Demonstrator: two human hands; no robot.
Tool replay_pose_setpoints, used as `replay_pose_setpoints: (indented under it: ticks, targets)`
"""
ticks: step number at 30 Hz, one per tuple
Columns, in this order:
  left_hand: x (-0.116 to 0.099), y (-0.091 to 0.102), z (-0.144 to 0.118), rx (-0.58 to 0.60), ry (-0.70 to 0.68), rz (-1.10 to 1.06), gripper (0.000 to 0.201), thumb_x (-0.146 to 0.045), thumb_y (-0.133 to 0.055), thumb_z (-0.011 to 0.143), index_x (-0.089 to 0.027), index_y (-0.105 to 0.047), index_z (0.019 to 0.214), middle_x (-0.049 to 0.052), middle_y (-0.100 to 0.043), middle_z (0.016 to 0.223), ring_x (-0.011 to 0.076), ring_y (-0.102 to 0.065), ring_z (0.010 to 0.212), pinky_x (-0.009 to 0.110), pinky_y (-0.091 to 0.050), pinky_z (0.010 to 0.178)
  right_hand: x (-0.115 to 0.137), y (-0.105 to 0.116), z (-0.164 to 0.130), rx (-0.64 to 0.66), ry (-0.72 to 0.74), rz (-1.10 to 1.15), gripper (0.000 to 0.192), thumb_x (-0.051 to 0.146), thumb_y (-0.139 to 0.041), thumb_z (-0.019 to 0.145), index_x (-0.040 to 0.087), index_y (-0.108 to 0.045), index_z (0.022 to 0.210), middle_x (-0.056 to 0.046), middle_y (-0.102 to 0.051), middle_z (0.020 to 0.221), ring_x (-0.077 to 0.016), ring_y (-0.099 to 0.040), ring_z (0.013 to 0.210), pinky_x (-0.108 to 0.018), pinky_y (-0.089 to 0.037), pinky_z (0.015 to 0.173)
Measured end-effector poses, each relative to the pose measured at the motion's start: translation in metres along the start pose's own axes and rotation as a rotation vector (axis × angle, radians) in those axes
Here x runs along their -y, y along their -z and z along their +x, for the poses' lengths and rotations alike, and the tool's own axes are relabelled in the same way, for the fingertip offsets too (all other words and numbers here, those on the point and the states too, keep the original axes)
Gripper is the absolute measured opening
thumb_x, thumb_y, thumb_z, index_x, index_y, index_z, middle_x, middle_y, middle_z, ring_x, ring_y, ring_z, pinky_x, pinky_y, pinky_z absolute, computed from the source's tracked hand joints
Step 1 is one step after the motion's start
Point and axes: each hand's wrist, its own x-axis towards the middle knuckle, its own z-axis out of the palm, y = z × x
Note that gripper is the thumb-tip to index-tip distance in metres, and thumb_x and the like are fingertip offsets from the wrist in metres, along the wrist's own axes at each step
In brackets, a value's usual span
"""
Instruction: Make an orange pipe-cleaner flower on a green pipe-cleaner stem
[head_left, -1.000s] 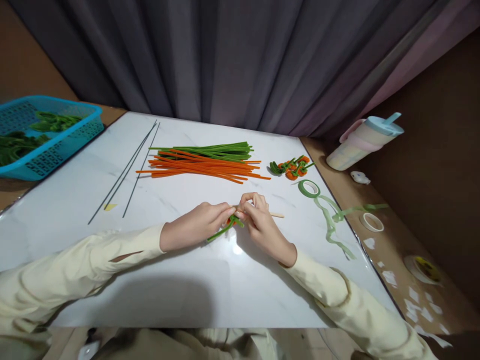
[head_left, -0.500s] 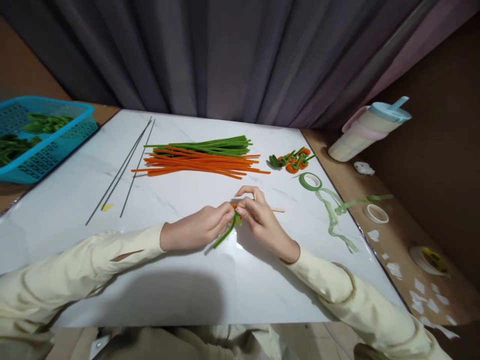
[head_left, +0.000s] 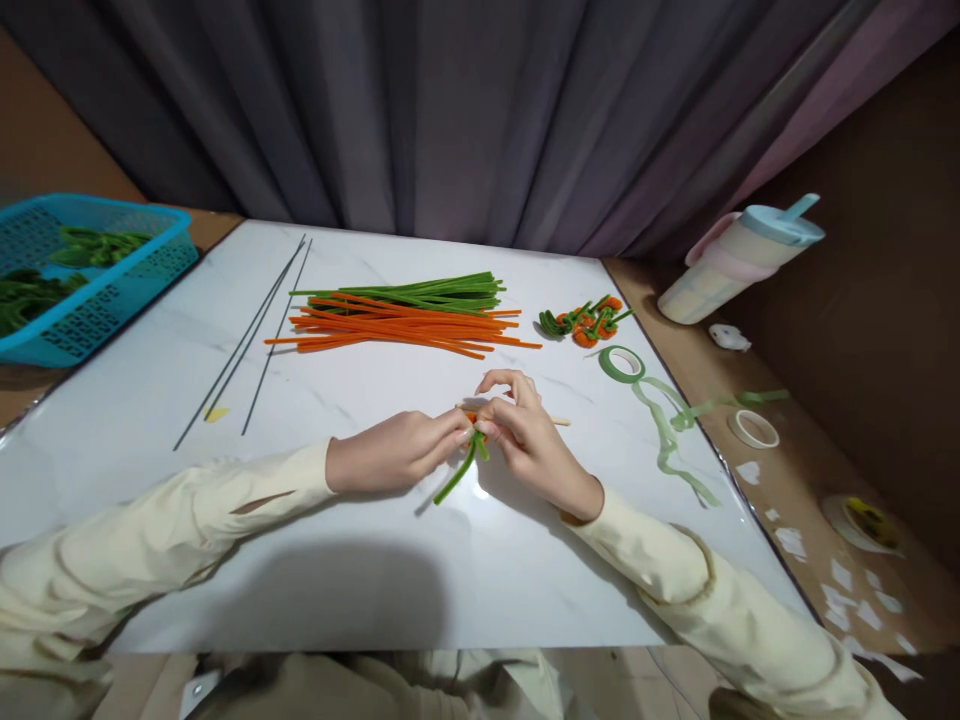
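Observation:
Over the middle of the white table, my left hand (head_left: pixel 401 452) and my right hand (head_left: pixel 531 440) meet, their thumbs and fingertips pinching a small pipe-cleaner piece (head_left: pixel 456 479) between them. Its orange part is mostly covered by my fingers, while a green stem sticks out downward to the left. Behind my right hand a thin wooden stick (head_left: pixel 560 421) lies on the table. Farther back rest bundles of orange pipe cleaners (head_left: pixel 405 325) and green pipe cleaners (head_left: pixel 442 292). Finished-looking orange and green pieces (head_left: pixel 589 325) are piled to the right.
Dark thin rods (head_left: pixel 247 335) lie at the left beside a yellow scrap (head_left: pixel 217 414). A blue basket (head_left: pixel 142 290) holds green pieces. On the right are a green tape roll (head_left: pixel 622 364), loose green tape (head_left: pixel 667 450), a white ring (head_left: pixel 753 429), a tumbler (head_left: pixel 724 270) and paper scraps.
Both hands have shifted very slightly to the right with the pipe-cleaner piece. A bit more of the orange part and of the wooden stick behind shows between my fingers.

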Motion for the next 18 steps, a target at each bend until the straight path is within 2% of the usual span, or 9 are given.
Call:
replay_pose_setpoints:
  ticks: [1,3,6,8,10,15,18]
  targets:
    - [0.000,0.005,0.001,0.004,0.014,-0.035,0.025,-0.031,-0.032,0.094,-0.017,-0.050,0.085,-0.004,-0.046,0.060,0.0097,-0.042,0.049,0.021,-0.032,0.052,0.000,0.000,0.000,0.005,0.002,0.001,0.019,0.019,-0.042,0.091,0.018,-0.051,0.074,-0.009,-0.045,0.106,-0.0242,-0.041,0.104,-0.045,-0.035,0.088]
    - [0.001,0.014,0.004,-0.058,0.088,-0.172,0.028,-0.036,-0.038,0.092,-0.016,-0.053,0.080,-0.005,-0.045,0.056,0.0085,-0.042,0.049,0.020,-0.033,0.050,0.000,0.002,0.001,0.011,0.010,0.015,0.018,0.020,-0.043,0.091,0.018,-0.051,0.075,-0.009,-0.044,0.106,-0.0243,-0.041,0.105,-0.044,-0.036,0.087]
    - [0.005,0.020,0.007,-0.118,0.231,-0.522,0.033,-0.043,-0.042,0.090,-0.013,-0.057,0.089,-0.001,-0.055,0.067,0.0097,-0.051,0.055,0.019,-0.042,0.048,0.001,0.004,0.003,-0.001,0.030,0.024,0.018,0.021,-0.042,0.092,0.019,-0.050,0.076,-0.009,-0.043,0.107,-0.0237,-0.041,0.105,-0.043,-0.036,0.088]
    - [0.007,0.016,0.008,-0.047,0.251,-0.740,0.035,-0.043,-0.044,0.089,-0.014,-0.058,0.102,0.005,-0.061,0.087,0.0144,-0.060,0.072,0.023,-0.050,0.055,0.001,0.004,0.003,-0.017,0.038,0.008,0.017,0.020,-0.041,0.092,0.019,-0.049,0.077,-0.009,-0.043,0.107,-0.0231,-0.042,0.105,-0.043,-0.036,0.089]
    - [0.008,0.009,0.007,0.030,0.236,-0.876,0.035,-0.040,-0.047,0.088,-0.016,-0.056,0.113,0.008,-0.062,0.100,0.0185,-0.062,0.088,0.027,-0.054,0.066,-0.001,0.002,0.003,-0.029,0.040,-0.034,0.016,0.018,-0.040,0.091,0.019,-0.047,0.076,-0.009,-0.043,0.108,-0.0229,-0.042,0.104,-0.043,-0.036,0.088]
    - [0.008,-0.006,0.005,0.065,0.235,-0.961,0.034,-0.036,-0.051,0.088,-0.015,-0.057,0.113,0.007,-0.067,0.091,0.0199,-0.065,0.090,0.032,-0.053,0.078,-0.002,-0.007,0.001,-0.051,0.062,-0.189,0.011,0.011,-0.040,0.084,0.020,-0.042,0.076,-0.009,-0.047,0.107,-0.0244,-0.042,0.101,-0.041,-0.034,0.081]
    - [0.010,-0.009,0.005,0.052,0.244,-1.001,0.034,-0.037,-0.052,0.087,-0.014,-0.058,0.111,0.008,-0.068,0.095,0.0198,-0.066,0.090,0.033,-0.053,0.080,-0.001,-0.010,0.000,-0.058,0.072,-0.246,0.010,0.010,-0.043,0.077,0.020,-0.041,0.076,-0.010,-0.047,0.106,-0.0255,-0.042,0.099,-0.040,-0.034,0.078]
